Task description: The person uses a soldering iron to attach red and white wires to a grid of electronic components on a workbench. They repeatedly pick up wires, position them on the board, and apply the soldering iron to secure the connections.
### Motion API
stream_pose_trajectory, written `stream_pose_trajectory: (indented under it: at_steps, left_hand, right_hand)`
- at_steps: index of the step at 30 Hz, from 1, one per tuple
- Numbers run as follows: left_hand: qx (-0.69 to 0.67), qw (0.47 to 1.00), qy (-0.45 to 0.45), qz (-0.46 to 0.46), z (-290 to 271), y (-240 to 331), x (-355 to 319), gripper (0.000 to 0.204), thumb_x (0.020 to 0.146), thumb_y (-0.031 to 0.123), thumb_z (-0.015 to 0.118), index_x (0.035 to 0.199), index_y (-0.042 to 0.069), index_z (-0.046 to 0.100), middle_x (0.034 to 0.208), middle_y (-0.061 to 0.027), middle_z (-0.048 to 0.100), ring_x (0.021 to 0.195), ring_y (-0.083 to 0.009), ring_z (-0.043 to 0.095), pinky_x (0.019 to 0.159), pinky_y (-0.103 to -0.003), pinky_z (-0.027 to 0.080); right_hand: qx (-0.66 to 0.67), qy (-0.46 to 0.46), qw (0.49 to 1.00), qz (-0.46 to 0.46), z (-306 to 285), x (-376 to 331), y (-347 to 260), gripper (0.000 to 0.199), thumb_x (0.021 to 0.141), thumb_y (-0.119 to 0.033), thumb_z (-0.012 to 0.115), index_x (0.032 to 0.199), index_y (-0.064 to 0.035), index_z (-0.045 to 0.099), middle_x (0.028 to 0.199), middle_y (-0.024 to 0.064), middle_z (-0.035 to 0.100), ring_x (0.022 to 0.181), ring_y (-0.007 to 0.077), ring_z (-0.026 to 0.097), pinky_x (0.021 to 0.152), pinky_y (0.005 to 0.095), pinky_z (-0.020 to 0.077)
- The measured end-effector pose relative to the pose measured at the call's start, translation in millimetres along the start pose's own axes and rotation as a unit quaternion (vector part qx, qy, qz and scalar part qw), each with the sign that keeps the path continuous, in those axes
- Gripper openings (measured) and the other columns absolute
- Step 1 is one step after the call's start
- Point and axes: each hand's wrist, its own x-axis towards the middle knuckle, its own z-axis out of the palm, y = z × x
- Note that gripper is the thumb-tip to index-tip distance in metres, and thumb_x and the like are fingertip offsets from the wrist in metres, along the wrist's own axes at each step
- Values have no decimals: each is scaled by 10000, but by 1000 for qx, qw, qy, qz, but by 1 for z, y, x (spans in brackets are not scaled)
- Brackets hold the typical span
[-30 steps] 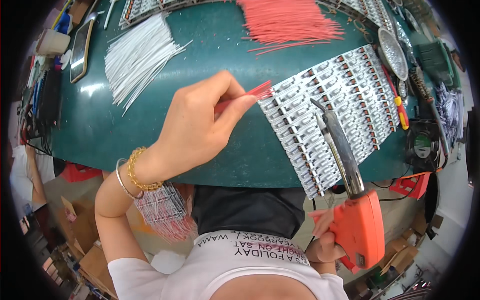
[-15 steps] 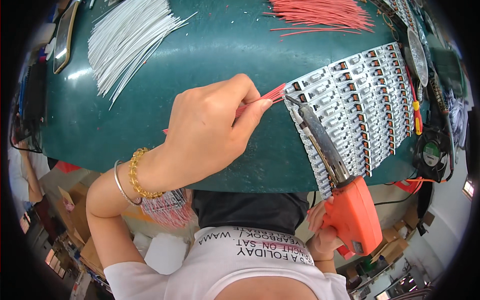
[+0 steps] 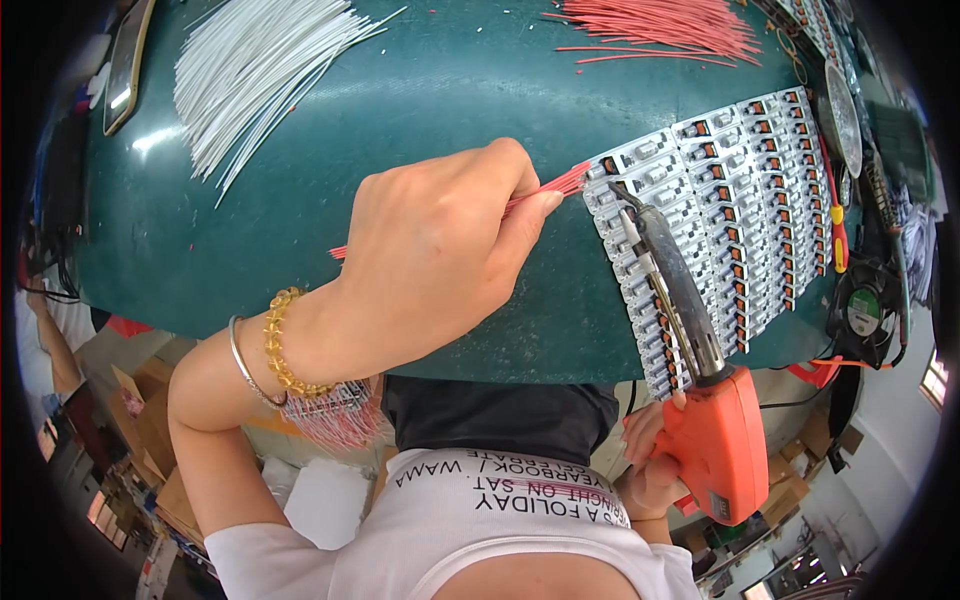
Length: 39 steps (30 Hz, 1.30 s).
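My left hand pinches a small bundle of red wires between thumb and forefinger. Their front ends meet the upper left corner of a panel of small silvery circuit boards; whether a wire is joined there I cannot tell. The back ends stick out beyond the hand. In my right hand, below the table edge, is the handle of an orange soldering gun. Its dark barrel reaches up across the panel's left side, with the tip over the boards just right of the wire ends.
White wires lie piled at the far left, near a phone. More red wires lie at the far side. A screwdriver and a small fan flank the panel. Wired boards show below my left wrist.
The soldering gun's tip has shifted right, away from the wire ends and further over the boards. My left hand keeps its pinch on the red wires, slightly further right in the picture.
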Motion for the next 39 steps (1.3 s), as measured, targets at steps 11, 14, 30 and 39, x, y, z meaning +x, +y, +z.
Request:
stream_pose_trajectory:
  at_steps: [11,14,30,39]
  left_hand:
    - [128,977,111,132,-6,1,4,136,814,64,738,756,28,620,659,-66,611,574,-210,548,635,-323,442]
    - [49,996,49,54,-9,8,-3,136,793,63,753,739,51,629,658,-37,605,576,-209,488,689,-324,414]
    - [19,999,-24,43,-1,1,-5,167,798,87,749,709,74,608,602,16,559,514,-138,418,695,-305,336]
    - [30,998,-27,39,-2,3,-4,169,792,83,753,709,70,606,602,8,561,512,-143,422,690,-311,339]
  right_hand:
    - [55,8,998,-35,3,-1,4,921,800,-715,580,1276,65,462,511,-43,412,430,92,429,486,249,404]
    - [80,-49,993,-71,-10,0,12,871,833,-687,573,1273,58,470,512,-44,418,428,92,427,478,253,395]
    - [-230,-55,971,37,-26,-9,0,97,659,-92,612,750,-125,610,732,60,571,654,318,484,577,393,366]
    - [-103,-20,994,2,-25,-9,8,591,783,-480,614,1098,13,532,591,-4,474,518,162,463,523,294,400]
